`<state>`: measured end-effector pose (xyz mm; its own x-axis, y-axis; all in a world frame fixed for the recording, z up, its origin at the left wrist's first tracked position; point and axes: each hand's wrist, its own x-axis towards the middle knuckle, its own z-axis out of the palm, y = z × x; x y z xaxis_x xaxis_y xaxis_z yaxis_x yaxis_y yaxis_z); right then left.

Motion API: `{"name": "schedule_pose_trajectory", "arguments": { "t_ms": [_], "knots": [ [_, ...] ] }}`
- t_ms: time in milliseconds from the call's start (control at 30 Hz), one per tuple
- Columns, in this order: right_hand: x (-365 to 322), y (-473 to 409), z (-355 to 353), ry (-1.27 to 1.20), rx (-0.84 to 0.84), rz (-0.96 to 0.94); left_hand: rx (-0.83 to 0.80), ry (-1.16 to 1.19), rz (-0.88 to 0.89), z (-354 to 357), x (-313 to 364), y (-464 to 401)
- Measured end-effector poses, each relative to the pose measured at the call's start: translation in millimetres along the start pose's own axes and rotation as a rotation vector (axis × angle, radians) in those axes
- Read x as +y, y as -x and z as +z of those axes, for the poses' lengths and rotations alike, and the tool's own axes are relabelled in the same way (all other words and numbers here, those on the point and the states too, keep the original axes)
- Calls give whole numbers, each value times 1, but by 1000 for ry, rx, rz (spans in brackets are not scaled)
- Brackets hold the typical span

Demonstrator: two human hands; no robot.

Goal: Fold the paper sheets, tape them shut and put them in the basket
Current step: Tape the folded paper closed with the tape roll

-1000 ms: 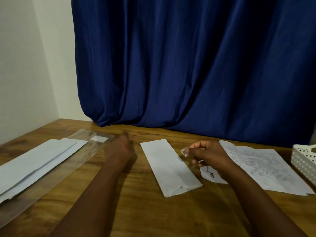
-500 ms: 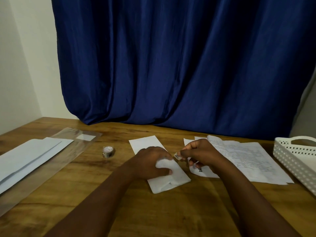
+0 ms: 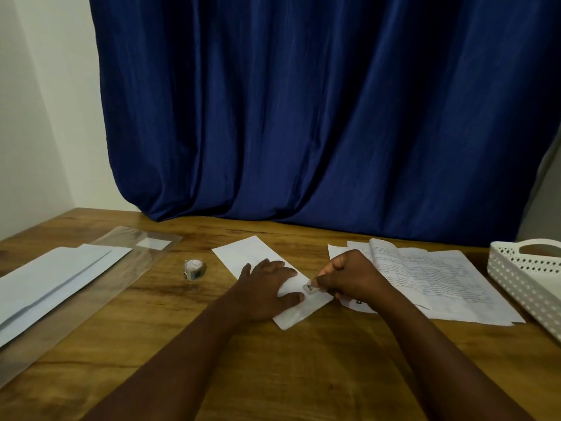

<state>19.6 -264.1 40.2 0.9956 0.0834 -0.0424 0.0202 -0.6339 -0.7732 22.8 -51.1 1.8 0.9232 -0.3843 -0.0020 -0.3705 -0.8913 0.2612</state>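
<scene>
A folded white paper sheet [image 3: 243, 256] lies at the middle of the wooden table [image 3: 303, 360]. My left hand [image 3: 267, 287] presses flat on its near half, fingers spread. My right hand [image 3: 349, 278] pinches a small piece of tape [image 3: 309, 287] and holds it against the sheet's right edge. A small tape roll [image 3: 194, 268] stands to the left of the sheet. A stack of printed paper sheets [image 3: 425, 278] lies to the right, behind my right hand. The white perforated basket [image 3: 522, 278] stands at the far right edge.
White envelopes [image 3: 51, 284] lie on a clear plastic sleeve [image 3: 127, 268] at the left of the table. A dark blue curtain [image 3: 303, 117] hangs behind the table's far edge. A white wall stands at the left.
My left hand left the tape roll at the left and came down flat on the folded sheet. My right hand brought the tape piece down onto the sheet's right edge.
</scene>
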Motion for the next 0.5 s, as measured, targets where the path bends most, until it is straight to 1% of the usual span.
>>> {"name": "schedule_pose_trajectory", "arguments": {
  "t_ms": [500],
  "knots": [
    [6,-5,9,98,-18,-15,34,0,-12,5,-1,-4]
  ]
}}
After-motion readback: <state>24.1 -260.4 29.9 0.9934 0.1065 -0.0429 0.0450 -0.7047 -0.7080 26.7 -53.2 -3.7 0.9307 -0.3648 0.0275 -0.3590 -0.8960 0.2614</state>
